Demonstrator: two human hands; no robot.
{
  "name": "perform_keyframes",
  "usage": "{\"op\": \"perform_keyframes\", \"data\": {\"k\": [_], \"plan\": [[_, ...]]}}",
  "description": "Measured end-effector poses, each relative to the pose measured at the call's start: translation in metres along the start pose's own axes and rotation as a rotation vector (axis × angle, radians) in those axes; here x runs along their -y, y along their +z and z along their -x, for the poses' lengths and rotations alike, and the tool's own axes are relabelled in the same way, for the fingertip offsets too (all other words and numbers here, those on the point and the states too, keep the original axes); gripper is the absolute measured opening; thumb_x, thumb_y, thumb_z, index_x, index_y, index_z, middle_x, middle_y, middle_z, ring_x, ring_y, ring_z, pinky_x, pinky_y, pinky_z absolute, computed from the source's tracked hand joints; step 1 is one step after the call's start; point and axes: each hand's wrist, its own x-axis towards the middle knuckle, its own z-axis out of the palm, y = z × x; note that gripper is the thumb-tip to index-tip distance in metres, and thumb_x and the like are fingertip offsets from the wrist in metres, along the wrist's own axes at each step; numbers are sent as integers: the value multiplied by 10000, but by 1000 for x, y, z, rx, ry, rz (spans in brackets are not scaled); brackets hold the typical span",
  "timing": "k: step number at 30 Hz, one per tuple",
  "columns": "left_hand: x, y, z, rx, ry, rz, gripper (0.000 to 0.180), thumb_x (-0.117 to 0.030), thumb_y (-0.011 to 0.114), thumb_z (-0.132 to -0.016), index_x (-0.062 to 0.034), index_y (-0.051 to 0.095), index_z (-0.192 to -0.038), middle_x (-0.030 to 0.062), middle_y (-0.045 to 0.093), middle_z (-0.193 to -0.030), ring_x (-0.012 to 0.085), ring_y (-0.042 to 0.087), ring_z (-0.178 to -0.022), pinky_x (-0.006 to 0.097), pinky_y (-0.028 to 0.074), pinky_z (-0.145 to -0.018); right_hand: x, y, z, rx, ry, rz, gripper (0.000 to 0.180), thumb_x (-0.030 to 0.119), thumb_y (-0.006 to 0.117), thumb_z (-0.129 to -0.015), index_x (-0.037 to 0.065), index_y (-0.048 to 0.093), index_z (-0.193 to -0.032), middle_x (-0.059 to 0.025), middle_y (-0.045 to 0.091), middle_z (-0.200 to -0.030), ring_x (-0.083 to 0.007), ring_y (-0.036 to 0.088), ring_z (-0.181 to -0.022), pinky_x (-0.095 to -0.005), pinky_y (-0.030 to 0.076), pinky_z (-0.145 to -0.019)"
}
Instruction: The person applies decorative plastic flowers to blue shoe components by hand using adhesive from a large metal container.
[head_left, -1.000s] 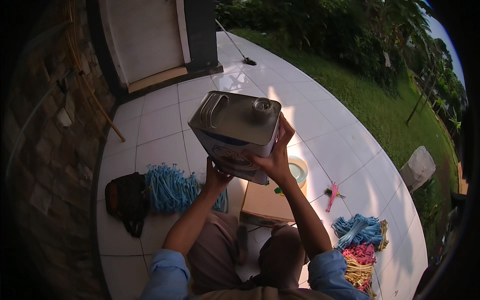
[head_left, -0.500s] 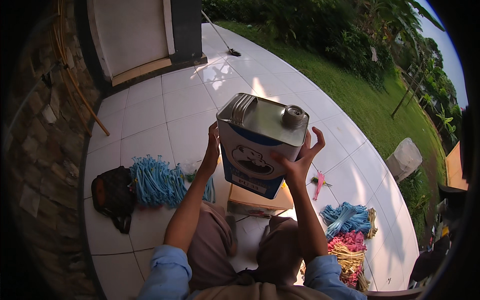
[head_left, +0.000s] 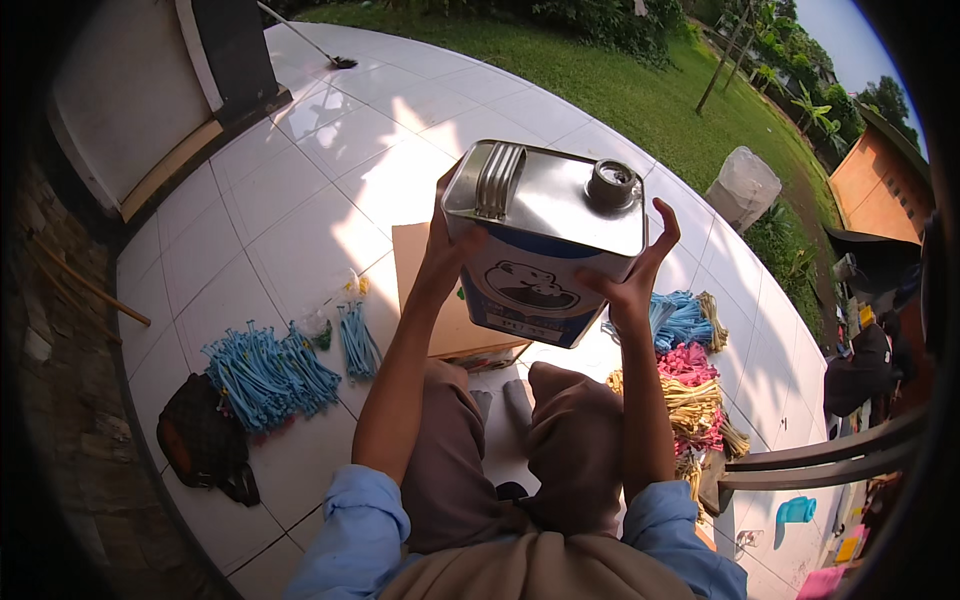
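Note:
A rectangular metal can (head_left: 575, 205) with a blue and white printed front is held up before me, over my lap. Its silver top carries a ribbed metal handle and a round screw neck. My left hand (head_left: 450, 245) grips the can's left side, with the thumb over the front corner. At the right side my right hand (head_left: 635, 275) clasps it, thumb on the front and a finger sticking up beside the edge. Beneath and behind the can, a cardboard box (head_left: 412, 255) on the tiled floor is partly hidden.
Blue bundled strands (head_left: 270, 375) and a smaller blue bundle (head_left: 358, 342) lie left, beside a dark bag (head_left: 205, 435). Blue (head_left: 685, 320), pink (head_left: 687, 364) and tan bundles (head_left: 690, 405) lie right. A broom (head_left: 340, 62) is far off; a curved rail (head_left: 830, 455) stands right.
My view has swung to the right, showing more of the right side. The can sits slightly higher in view, and my left thumb now shows over its front corner. Both hands still hold it.

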Motion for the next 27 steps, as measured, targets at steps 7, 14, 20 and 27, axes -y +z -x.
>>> {"op": "perform_keyframes", "data": {"k": [7,14,20,27], "plan": [[44,84,-35,264,-157,36,814,-369,745,-745,-33,336,-1363,108,598,-1073,133,567,-990,274,453,-868,0,-88,23,-137,-7,283,1243,150,872,-504,163,-13,-1377,-199,315,-1314,-318,414,-1196,-432,371,-1016],[106,132,16,278,-471,-40,775,-213,726,-770,-30,298,-1390,123,572,-1137,153,561,-1027,291,468,-865,-73,-174,92,-106,153,406,1367,126,883,-450,156,-79,-1421,-132,318,-1307,-279,410,-1205,-412,355,-1025],[170,137,83,15,-554,-164,820,-133,778,-701,0,322,-1369,113,574,-1136,146,569,-993,275,488,-829,-133,-185,154,-36,486,145,1410,123,886,-466,101,-159,-1413,-175,283,-1366,-287,368,-1253,-394,291,-1049],[209,115,105,-6,-598,-337,797,-41,771,-661,7,373,-1350,113,533,-1233,156,538,-1069,274,442,-899,-174,-181,193,21,496,269,1358,163,874,-521,73,-142,-1418,-199,226,-1398,-308,305,-1295,-398,262,-1067]]}}
